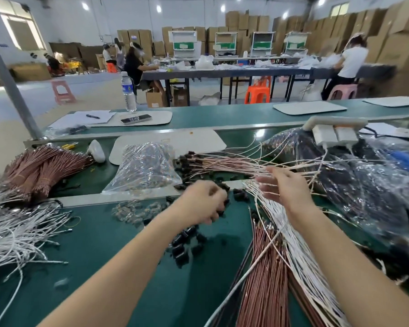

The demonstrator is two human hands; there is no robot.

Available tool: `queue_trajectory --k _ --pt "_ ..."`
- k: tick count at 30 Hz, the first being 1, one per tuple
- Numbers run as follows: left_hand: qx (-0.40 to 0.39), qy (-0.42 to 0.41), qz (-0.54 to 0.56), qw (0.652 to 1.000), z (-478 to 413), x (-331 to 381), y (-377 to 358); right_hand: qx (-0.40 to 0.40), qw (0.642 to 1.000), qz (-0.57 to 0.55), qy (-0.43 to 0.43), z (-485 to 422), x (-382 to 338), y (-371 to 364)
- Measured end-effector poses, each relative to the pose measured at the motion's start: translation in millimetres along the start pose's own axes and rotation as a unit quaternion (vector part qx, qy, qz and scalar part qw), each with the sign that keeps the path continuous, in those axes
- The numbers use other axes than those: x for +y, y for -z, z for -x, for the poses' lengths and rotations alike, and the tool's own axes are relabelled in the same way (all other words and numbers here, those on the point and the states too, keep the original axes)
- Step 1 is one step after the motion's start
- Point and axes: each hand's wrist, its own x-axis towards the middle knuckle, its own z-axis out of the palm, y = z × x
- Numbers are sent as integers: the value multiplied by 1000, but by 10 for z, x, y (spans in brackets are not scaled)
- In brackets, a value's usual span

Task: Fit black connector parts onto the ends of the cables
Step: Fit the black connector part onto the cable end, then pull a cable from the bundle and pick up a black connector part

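Observation:
Loose black connector parts point(184, 241) lie scattered on the green bench in front of me. My left hand point(202, 201) hovers over them with its fingers curled round a few black parts. My right hand point(285, 188) is to its right, fingers fairly straight, reaching among the ends of the white cables point(300, 256). No cable is plainly pinched. Brown cables point(265, 279) lie beside the white ones. Behind my right hand, a fan of pink cables with black connectors fitted point(210, 162) lies across the bench.
A clear bag of parts point(144, 166) sits behind my left hand. Bundles of brown cables point(38, 171) and white cables point(14, 232) fill the left side. A large plastic bag point(364, 185) and a white power strip point(333, 133) crowd the right. Other people work at far tables.

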Motion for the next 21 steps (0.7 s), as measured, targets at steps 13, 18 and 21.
queue_trajectory --k 13,18,21 --pt "-110 84 -249 958 211 457 -887 30 998 -28 38 405 121 -38" --pt "-123 129 -98 979 169 337 -832 25 998 -15 47 490 127 -2" --pt "-109 110 -64 986 203 260 -757 29 998 -12 57 510 116 9"
